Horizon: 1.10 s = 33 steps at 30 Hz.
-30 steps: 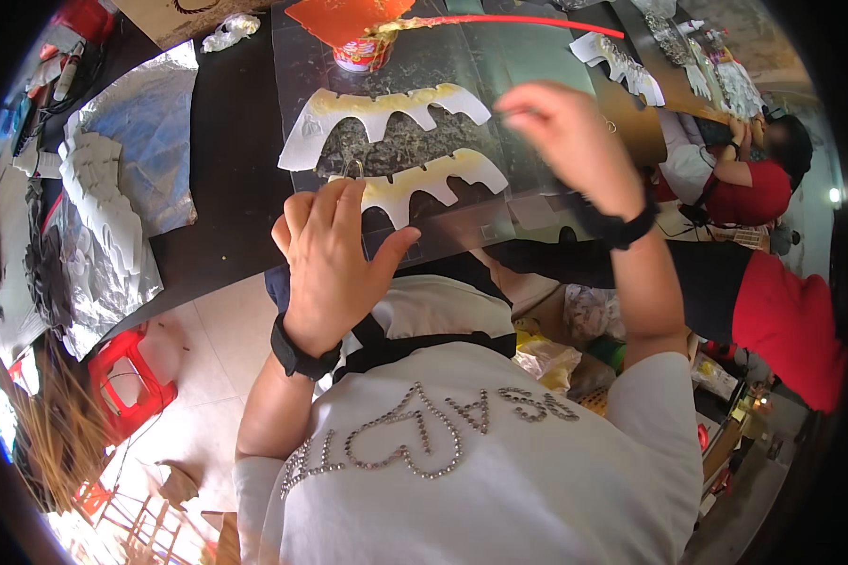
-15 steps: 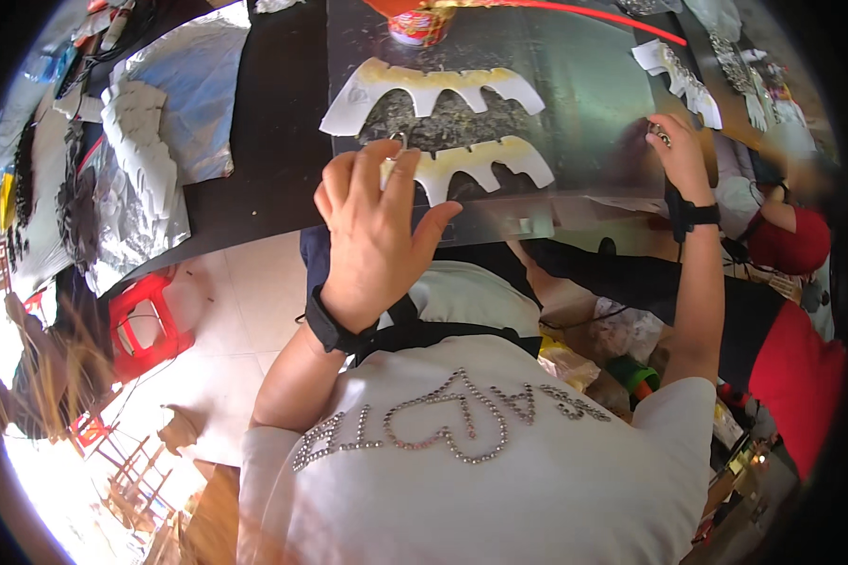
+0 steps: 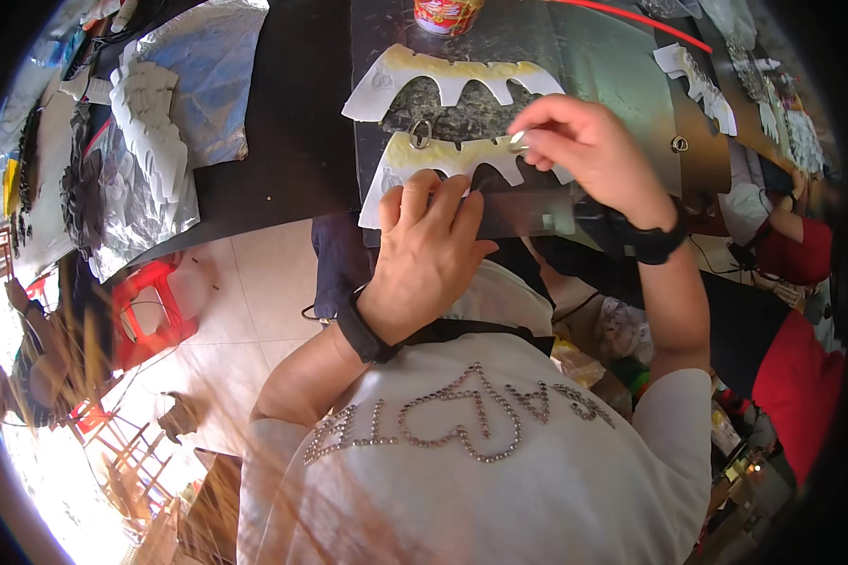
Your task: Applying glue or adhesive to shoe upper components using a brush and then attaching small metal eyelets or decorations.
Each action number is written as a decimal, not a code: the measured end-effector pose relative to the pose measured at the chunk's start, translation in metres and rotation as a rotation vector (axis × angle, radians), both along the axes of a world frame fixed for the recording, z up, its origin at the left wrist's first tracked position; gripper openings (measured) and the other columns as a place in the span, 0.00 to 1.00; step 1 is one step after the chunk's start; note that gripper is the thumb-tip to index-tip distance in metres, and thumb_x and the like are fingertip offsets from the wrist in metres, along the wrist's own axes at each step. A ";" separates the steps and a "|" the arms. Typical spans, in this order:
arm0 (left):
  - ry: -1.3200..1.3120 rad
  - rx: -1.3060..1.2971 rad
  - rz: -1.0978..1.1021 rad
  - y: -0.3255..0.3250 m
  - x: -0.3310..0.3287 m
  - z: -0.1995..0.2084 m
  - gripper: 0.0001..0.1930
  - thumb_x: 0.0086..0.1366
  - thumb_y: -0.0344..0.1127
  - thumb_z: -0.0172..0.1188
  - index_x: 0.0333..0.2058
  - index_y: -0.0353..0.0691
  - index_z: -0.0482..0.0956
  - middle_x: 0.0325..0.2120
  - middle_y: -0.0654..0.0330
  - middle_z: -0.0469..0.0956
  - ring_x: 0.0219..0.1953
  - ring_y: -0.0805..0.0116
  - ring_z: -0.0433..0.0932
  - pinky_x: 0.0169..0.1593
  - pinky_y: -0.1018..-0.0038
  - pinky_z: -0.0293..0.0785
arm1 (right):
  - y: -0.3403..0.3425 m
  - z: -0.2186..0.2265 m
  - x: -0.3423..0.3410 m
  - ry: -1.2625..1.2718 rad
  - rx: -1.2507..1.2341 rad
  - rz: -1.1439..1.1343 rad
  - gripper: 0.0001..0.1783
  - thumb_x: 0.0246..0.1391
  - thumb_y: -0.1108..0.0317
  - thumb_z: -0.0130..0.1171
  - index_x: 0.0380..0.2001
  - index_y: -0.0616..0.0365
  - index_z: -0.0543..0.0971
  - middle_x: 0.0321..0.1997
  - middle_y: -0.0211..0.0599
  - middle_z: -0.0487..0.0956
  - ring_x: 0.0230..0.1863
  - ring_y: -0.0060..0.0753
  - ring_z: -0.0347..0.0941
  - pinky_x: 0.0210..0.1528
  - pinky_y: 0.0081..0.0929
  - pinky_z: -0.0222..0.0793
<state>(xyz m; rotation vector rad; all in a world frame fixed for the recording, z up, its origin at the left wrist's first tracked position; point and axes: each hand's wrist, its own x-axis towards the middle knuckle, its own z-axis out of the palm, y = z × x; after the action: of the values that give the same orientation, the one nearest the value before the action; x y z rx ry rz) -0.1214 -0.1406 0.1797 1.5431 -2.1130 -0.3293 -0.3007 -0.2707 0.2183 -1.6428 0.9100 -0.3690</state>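
Two white cut-out pieces with scalloped lower edges and yellowish, glue-like bands lie on the dark table, an upper piece [image 3: 377,89] and a lower piece [image 3: 377,193]. My left hand [image 3: 424,250] rests its bent fingertips on the lower piece, the thumb apart. Between finger and thumb, my right hand [image 3: 594,155] pinches a small silvery metal ring [image 3: 518,141] over that piece's yellowish band. Another metal ring [image 3: 421,135] sits on the band further left. A third small ring [image 3: 679,144] lies on the table to the right.
A red patterned tub [image 3: 446,16] stands at the far edge, beside a red rod [image 3: 631,16]. White cut pieces [image 3: 146,122] are piled on plastic sheeting at left, and a white strip [image 3: 697,87] lies at right. A red stool [image 3: 155,301] stands on the floor. Another person's red garment [image 3: 793,245] shows at right.
My right hand has come left from the table's right side to the lower piece, carrying a ring. My left hand has released a ring on the band and moved down onto the piece.
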 end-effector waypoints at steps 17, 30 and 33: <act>0.047 0.008 -0.020 0.000 0.003 -0.007 0.26 0.41 0.40 0.69 0.41 0.39 0.73 0.46 0.60 0.69 0.48 0.59 0.64 0.50 0.63 0.57 | -0.004 -0.044 0.054 0.117 -0.484 0.000 0.04 0.45 0.75 0.57 0.27 0.63 0.76 0.26 0.42 0.77 0.28 0.40 0.75 0.31 0.30 0.68; -0.013 -0.044 0.047 -0.011 -0.002 -0.014 0.30 0.40 0.44 0.68 0.45 0.41 0.71 0.50 0.58 0.67 0.49 0.60 0.63 0.49 0.64 0.57 | -0.004 -0.045 0.057 0.159 -0.601 0.010 0.03 0.45 0.75 0.57 0.25 0.63 0.76 0.26 0.42 0.74 0.27 0.43 0.72 0.31 0.33 0.67; -0.043 -0.027 0.047 -0.010 -0.004 -0.013 0.32 0.40 0.45 0.69 0.46 0.40 0.71 0.50 0.58 0.67 0.48 0.60 0.63 0.49 0.64 0.57 | -0.003 -0.045 0.057 0.149 -0.596 0.003 0.02 0.45 0.76 0.56 0.25 0.62 0.75 0.26 0.42 0.73 0.27 0.42 0.72 0.31 0.33 0.66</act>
<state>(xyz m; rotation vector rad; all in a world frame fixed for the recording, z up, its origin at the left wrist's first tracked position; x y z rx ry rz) -0.1252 -0.1510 0.1670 1.5950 -2.1018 -0.2524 -0.2437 -0.2736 0.1737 -2.2393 0.9630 -0.5579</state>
